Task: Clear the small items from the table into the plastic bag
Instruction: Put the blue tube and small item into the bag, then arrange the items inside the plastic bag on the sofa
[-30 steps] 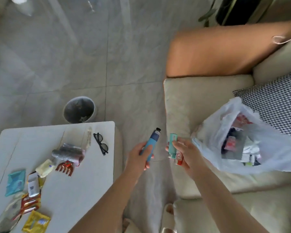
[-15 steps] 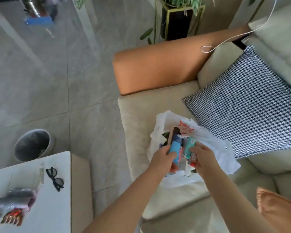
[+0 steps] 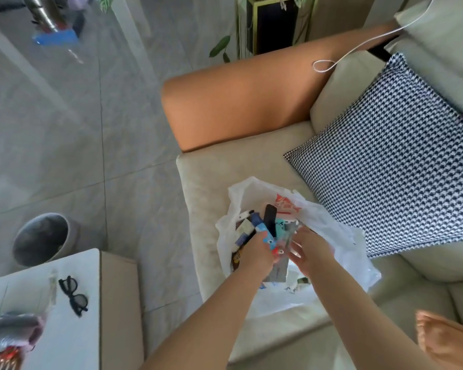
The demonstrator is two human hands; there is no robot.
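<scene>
The white plastic bag (image 3: 334, 231) lies open on the cream sofa seat (image 3: 206, 182), with several small items inside. My left hand (image 3: 255, 253) is in the bag's mouth and grips a blue tube (image 3: 261, 225) with a dark cap. My right hand (image 3: 312, 253) is beside it over the bag with fingers spread, holding nothing I can see. A teal packet (image 3: 281, 225) lies in the bag just above it. On the white table (image 3: 91, 265) at lower left remain black glasses (image 3: 74, 295), a grey wrapped bundle (image 3: 11, 328) and a red-brown hair claw (image 3: 2, 360).
A grey bin (image 3: 43, 239) stands on the tiled floor beyond the table. A houndstooth cushion (image 3: 398, 169) leans beside the bag, behind it the orange armrest (image 3: 238, 102) and a white cable (image 3: 358, 46). A bare foot (image 3: 444, 340) rests on the sofa at lower right.
Both hands moved from between table and sofa into the bag's mouth. The teal packet has left my right hand, whose fingers have spread. The view swung right, off most of the table.
</scene>
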